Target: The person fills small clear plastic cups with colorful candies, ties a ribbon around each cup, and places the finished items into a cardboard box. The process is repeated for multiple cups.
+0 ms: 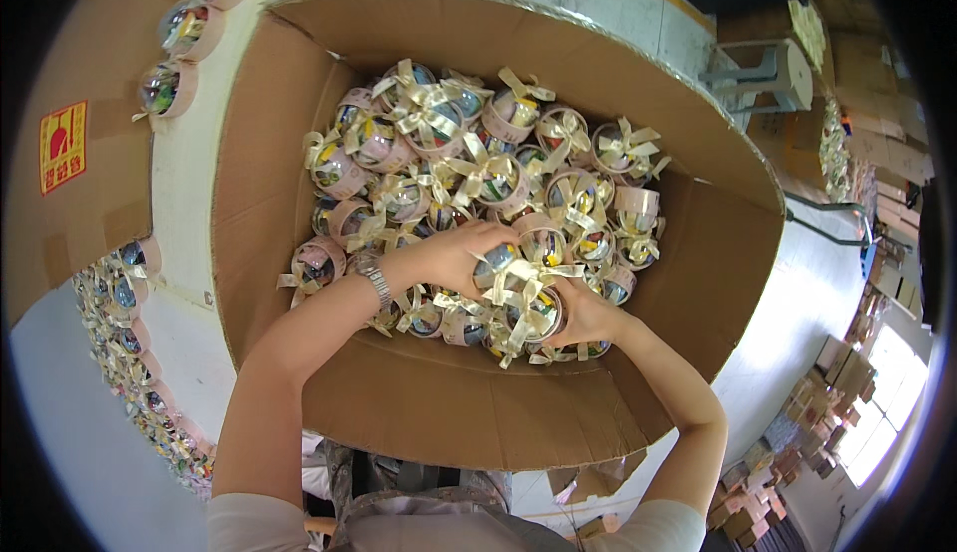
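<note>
A large open cardboard box (448, 402) stands before me, part filled with clear round containers that have pink bands and cream ribbon bows (486, 170). Both my hands reach inside, over the near part of the pile. My left hand (467, 253) is closed around one clear container (495, 264) with blue and yellow contents. To its right, my right hand (587, 309) grips the side of another beribboned container (534, 316). The two containers are close together, and their ribbons overlap. My left wrist bears a metal-band watch (372, 279).
Left of the box, a white table (187, 253) holds rows of similar containers (131, 339) and a cardboard piece with a printed sticker (82, 148). A plastic stool (777, 77) stands at the upper right. Stacked cartons (815, 402) lie farther right.
</note>
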{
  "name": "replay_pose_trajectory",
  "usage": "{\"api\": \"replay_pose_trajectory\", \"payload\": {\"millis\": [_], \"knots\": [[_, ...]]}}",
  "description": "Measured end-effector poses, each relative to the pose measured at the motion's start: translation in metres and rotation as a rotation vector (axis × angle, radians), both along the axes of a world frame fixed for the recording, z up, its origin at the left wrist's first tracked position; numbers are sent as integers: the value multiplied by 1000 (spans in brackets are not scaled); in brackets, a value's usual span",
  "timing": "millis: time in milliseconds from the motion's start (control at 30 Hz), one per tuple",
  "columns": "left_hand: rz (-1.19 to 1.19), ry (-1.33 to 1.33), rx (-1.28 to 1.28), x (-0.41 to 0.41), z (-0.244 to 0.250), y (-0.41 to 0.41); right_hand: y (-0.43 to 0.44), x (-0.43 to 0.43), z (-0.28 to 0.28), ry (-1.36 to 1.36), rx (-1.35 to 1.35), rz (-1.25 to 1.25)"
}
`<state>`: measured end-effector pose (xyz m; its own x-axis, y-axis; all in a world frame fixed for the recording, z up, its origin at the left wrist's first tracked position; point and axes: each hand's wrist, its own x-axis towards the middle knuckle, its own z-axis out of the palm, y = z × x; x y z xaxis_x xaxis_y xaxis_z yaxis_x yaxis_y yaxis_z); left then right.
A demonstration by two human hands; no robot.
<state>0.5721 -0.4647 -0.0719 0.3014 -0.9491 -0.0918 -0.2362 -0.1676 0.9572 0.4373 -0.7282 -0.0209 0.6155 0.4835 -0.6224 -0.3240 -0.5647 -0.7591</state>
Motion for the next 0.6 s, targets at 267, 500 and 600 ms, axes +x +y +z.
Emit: {"api": "replay_pose_trajectory", "payload": {"millis": [267, 500, 600], "knots": [[664, -170, 290, 3, 10, 50, -7, 5, 27, -173, 121, -489], [773, -308, 506, -31, -18, 36, 56, 150, -65, -894, -533, -562], [656, -59, 467, -18, 69, 61, 51, 160, -81, -924, -850, -499]]}}
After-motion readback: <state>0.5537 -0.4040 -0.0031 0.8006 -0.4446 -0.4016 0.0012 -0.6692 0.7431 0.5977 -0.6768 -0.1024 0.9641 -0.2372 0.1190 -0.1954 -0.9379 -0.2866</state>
